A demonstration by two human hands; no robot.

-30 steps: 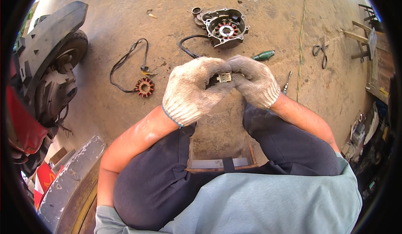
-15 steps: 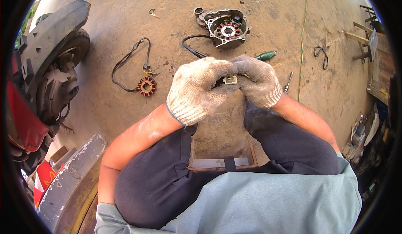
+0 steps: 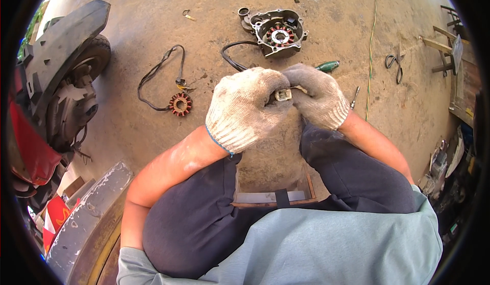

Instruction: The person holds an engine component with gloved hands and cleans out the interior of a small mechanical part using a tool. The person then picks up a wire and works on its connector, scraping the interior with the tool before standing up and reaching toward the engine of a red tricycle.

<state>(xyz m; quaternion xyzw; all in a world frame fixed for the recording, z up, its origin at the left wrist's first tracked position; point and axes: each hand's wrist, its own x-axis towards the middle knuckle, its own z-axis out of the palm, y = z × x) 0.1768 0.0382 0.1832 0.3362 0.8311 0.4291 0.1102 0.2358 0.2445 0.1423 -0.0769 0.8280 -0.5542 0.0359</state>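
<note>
A small whitish plastic wire connector point(image 3: 283, 95) sits between my gloved hands, above the gap between my knees. My left hand point(image 3: 244, 109) grips it with thumb and fingers. Against its right side, my right hand point(image 3: 320, 98) is closed in a pinch; a thin light strand shows by its fingertips, but what they hold is mostly hidden. Beyond my hands lies a metal engine cover point(image 3: 280, 52) with a copper-wound stator point(image 3: 280, 36) inside. Its black cable point(image 3: 225, 55) runs back towards my left hand. A second, loose stator point(image 3: 180, 104) with a cable lies to the left.
A green-handled tool point(image 3: 328, 66) and a metal bit point(image 3: 355, 96) lie right of my hands. Farther right are scissors point(image 3: 396, 65) and a long thin cord point(image 3: 371, 45). A motorbike wheel point(image 3: 94, 58) stands at the left, a wooden bench point(image 3: 463, 81) at the right.
The connector has tilted slightly between my hands. My right fingers have shifted, and a thin light strand now shows beside it. The whole view has moved a little.
</note>
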